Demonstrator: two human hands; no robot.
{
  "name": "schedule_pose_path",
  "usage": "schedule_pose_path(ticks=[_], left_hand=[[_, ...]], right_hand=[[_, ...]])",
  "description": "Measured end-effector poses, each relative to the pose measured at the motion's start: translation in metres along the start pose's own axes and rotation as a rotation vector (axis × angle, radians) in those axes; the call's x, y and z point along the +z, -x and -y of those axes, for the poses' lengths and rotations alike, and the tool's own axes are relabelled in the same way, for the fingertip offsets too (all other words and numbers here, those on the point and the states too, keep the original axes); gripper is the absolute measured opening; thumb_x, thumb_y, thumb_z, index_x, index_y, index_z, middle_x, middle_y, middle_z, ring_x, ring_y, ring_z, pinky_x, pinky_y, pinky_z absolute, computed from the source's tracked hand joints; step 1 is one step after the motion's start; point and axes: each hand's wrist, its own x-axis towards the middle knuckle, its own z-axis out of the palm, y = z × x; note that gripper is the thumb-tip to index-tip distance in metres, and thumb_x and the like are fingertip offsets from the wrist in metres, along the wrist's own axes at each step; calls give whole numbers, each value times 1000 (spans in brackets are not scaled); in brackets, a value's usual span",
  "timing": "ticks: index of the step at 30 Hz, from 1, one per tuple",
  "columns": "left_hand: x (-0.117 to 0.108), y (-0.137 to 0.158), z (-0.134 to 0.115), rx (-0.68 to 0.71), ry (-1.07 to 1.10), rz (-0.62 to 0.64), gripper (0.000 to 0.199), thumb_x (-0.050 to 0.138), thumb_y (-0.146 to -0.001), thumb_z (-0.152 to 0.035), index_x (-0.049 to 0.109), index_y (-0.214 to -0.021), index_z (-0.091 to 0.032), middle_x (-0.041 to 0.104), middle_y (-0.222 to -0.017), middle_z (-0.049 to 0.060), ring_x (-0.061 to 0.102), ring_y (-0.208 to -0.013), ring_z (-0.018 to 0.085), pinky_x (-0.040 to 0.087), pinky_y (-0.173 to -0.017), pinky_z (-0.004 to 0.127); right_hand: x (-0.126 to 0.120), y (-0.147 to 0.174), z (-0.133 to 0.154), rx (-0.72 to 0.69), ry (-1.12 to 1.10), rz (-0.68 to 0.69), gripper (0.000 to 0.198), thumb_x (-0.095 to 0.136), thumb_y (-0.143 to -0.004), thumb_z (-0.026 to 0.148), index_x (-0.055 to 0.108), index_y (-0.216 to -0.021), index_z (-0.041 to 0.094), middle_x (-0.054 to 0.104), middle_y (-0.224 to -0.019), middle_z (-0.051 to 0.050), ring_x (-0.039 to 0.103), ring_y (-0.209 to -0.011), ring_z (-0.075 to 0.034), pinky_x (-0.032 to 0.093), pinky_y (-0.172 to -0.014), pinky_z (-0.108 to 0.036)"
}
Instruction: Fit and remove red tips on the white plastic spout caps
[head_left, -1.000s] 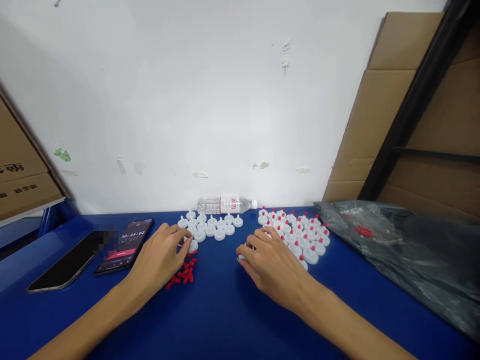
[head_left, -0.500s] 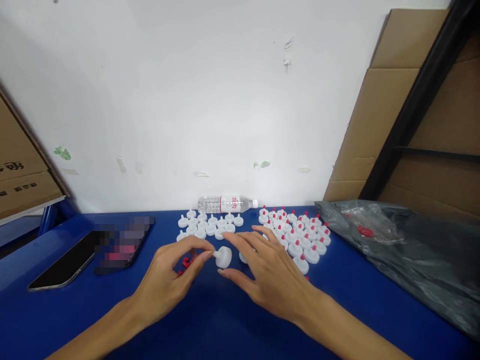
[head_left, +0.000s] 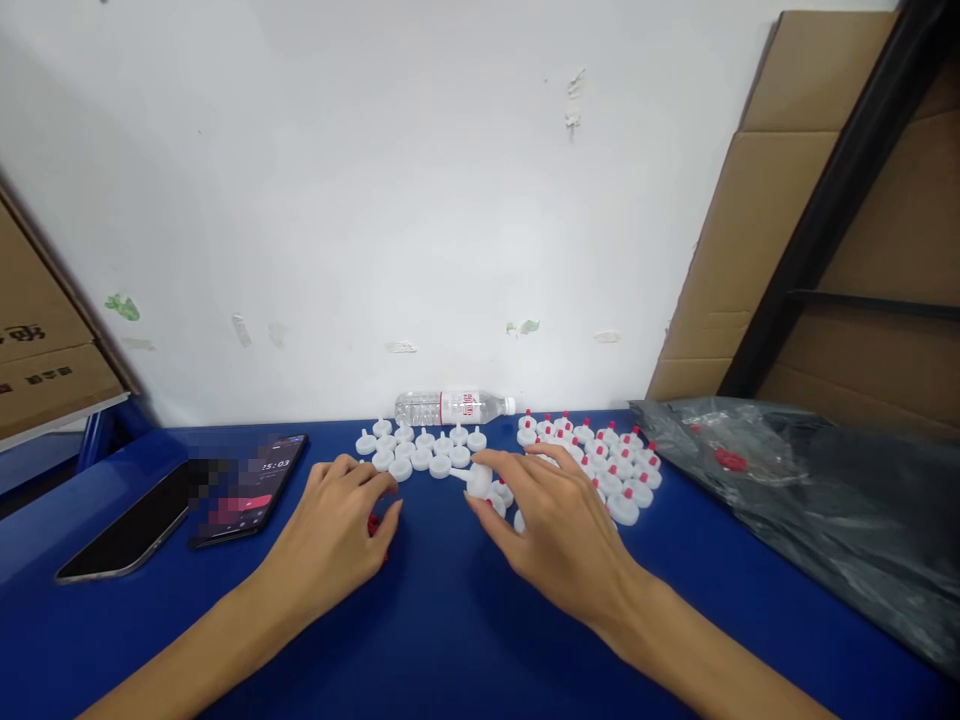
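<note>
My right hand (head_left: pixel 551 515) pinches a white plastic nozzle cap (head_left: pixel 478 481) between thumb and fingers, its thin spout pointing left. This cap has no red tip on its spout. My left hand (head_left: pixel 341 515) is over a small pile of red tip caps (head_left: pixel 373 525), thumb and index finger slightly apart with nothing visible between them; its other fingers are partly hidden. Behind the hands stands a group of white nozzle caps (head_left: pixel 421 459) with bare spouts. At the right, partly covered by my right hand, are several white nozzle caps with red tips (head_left: pixel 623 508).
A clear plastic bottle (head_left: pixel 457 408) lies along the wall. Two phones, one dark (head_left: pixel 127 530) and one with a lit screen (head_left: pixel 259 490), lie at the left. A dark plastic bag (head_left: pixel 810 500) with a clear bag of red pieces (head_left: pixel 731 460) covers the right side of the blue table (head_left: pixel 450 640).
My left hand has let go of the white nozzle cap's spout and moved left and down to the red tip caps. My right hand has taken the nozzle cap and shifted slightly right.
</note>
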Motion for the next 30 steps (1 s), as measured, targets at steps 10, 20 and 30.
schedule_pose_path(ticks=[10,20,30], left_hand=[[4,1,-5,-44,-3,195,24,52,-98,-24,75,-91,-19,72,-85,8,61,-89,30,40,-81,44],[7,4,-8,-14,42,220,22,52,-98,-16,73,-90,-19,71,-88,6,59,-89,28,40,-81,43],[11,3,-9,-1,65,210,23,49,-99,-16,70,-90,-19,69,-87,6,58,-87,27,41,-79,42]], right_hand=[[-8,-5,-5,-10,86,-62,26,65,-96,23,63,-121,18,78,-98,-3,72,-77,-19,42,-102,-42],[-2,0,-6,-32,-5,139,23,63,-96,21,62,-119,18,75,-108,-5,70,-100,-21,29,-117,-49],[1,6,-3,6,8,358,24,65,-95,26,64,-118,20,73,-83,-2,71,-81,-21,29,-117,-53]])
